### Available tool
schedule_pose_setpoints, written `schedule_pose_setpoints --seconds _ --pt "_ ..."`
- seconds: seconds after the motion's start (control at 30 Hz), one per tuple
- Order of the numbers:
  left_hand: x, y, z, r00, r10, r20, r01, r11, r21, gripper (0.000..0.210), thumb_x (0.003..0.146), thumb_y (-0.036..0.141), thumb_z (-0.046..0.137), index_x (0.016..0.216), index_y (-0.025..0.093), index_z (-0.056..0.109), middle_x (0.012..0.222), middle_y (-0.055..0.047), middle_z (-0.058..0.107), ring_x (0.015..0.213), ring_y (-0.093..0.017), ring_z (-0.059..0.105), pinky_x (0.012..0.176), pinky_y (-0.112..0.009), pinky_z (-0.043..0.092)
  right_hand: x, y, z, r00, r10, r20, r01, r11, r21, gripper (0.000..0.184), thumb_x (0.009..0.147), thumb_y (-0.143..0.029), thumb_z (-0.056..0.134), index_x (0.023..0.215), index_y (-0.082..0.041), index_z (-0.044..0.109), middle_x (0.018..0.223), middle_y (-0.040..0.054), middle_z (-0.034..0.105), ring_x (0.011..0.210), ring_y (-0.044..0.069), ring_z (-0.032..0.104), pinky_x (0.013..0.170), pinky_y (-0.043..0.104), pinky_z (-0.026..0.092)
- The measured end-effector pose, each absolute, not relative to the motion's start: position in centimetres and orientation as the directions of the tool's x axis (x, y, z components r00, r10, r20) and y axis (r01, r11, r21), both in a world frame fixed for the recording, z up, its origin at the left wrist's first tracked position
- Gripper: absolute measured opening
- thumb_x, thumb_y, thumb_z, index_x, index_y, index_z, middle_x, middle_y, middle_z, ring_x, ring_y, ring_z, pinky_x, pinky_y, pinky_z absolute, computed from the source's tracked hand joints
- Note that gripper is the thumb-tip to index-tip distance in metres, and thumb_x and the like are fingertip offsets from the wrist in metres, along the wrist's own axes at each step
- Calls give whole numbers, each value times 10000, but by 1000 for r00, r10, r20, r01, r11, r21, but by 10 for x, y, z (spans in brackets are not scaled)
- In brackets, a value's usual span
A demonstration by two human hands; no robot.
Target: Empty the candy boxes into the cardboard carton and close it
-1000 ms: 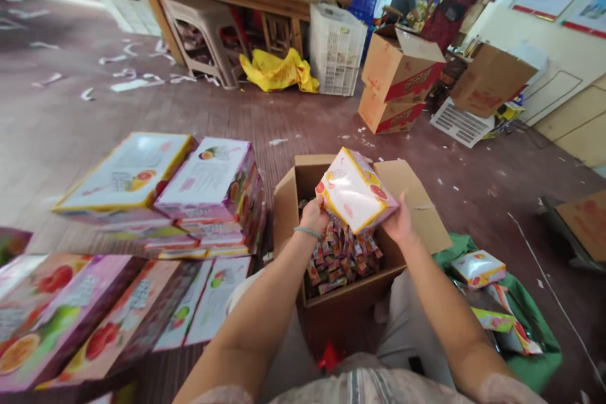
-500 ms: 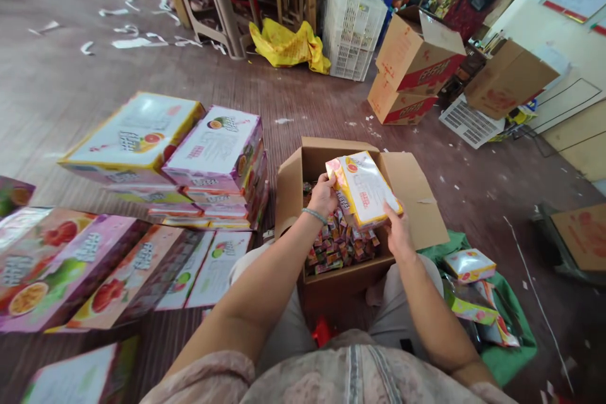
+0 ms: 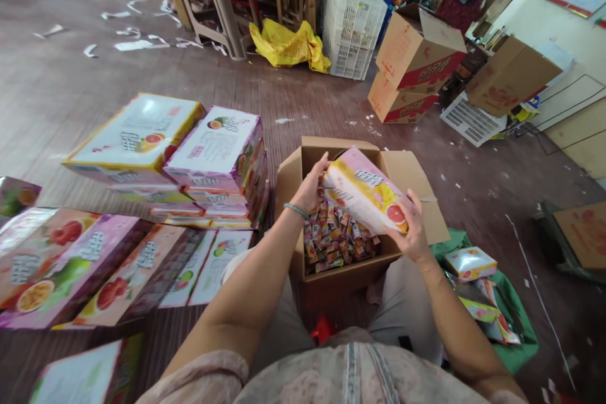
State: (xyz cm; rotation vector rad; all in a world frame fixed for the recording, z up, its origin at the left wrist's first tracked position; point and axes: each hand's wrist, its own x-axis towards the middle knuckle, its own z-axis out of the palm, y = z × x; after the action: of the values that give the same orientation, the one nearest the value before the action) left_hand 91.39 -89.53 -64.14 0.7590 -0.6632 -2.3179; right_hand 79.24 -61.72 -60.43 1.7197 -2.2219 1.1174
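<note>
Between my hands is a small yellow, pink and white packaging box (image 3: 367,192) with grapefruit pictures, tilted above an open cardboard carton (image 3: 350,274). My left hand (image 3: 312,184) grips its left end. Its right end is in my right hand (image 3: 411,227), thumb below and fingers over the far edge. Beneath it, many small wrapped packets (image 3: 338,237) fill the bottom of the carton, which stands between my knees with its flaps spread out. Part of the packets is hidden by the box and my left hand.
Stacked printed fruit boxes (image 3: 213,145) stand left of the carton, with more fruit boxes (image 3: 89,259) nearer on the floor. At the right lies a green sack (image 3: 521,328) with small packages. Brown cartons (image 3: 416,69), white crates (image 3: 355,25) and a stool (image 3: 215,0) stand farther back; people work beyond.
The box has been turned over in my hands: its white face was up, and now the pink and yellow printed sides face me. Both hands have shifted their hold on its ends.
</note>
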Motion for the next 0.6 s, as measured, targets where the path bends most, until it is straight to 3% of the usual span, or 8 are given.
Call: schedule_pose_setpoints --seconds 0.13,0.2,0.27,0.33,0.4,0.5,0.6 --pt "918 -902 -638 -678 -706 -205 432 -608 666 514 843 659 801 1033 182 778 951 -103 805 975 -299 764 862 -370 602 809 -621 -604 -186 -788 586 -968 45 -246 711 931 -375 799 1585 -286 535 1744 169 327 1599 423 376 1259 688 417" --pt "920 -904 -639 -708 -694 -132 419 -563 713 574 780 673 835 1090 191 789 1063 -101 819 1072 -323 756 942 -403 600 813 -623 -603 -195 -747 635 -973 66 -221 837 932 -363 808 1668 -283 416 1771 189 264 1608 430 364 1229 688 455" --pt "922 -906 -640 -711 -697 -89 414 -517 749 660 752 709 831 1174 203 793 1132 -99 819 1111 -334 749 973 -421 595 812 -624 -604 -213 -742 636 -967 65 -248 886 918 -368 831 1683 -288 390 1779 188 264 1611 427 366 1237 679 451" --pt "924 -906 -642 -716 -696 -61 398 -478 783 746 784 779 767 1263 207 781 1168 -107 818 1142 -346 740 985 -436 591 807 -625 -611 -278 -751 599 -934 66 -350 844 901 -383 847 1644 -285 460 1740 174 373 1593 410 407 1271 664 420" --pt "926 -905 -642 -751 -658 -49 337 -446 829 809 845 839 665 1320 193 768 1172 -125 817 1154 -356 732 973 -446 591 799 -624 -622 -467 -723 508 -811 121 -572 837 871 -430 865 1609 -248 513 1651 175 511 1534 386 496 1276 628 433" --pt "931 -903 -640 -806 -589 -60 222 -394 892 809 892 798 628 1370 158 752 1162 -151 812 1108 -352 732 925 -436 587 785 -620 -640 -764 -605 222 -391 161 -906 944 780 -515 910 1589 -202 537 1550 165 623 1415 357 619 1243 564 495" --pt "934 -903 -637 -799 -596 -82 190 -379 906 742 911 696 660 1408 150 732 1137 -157 814 1043 -322 741 907 -412 574 773 -616 -651 -859 -512 -36 21 35 -999 901 709 -575 923 1482 -216 630 1477 120 692 1367 347 662 1235 534 507"
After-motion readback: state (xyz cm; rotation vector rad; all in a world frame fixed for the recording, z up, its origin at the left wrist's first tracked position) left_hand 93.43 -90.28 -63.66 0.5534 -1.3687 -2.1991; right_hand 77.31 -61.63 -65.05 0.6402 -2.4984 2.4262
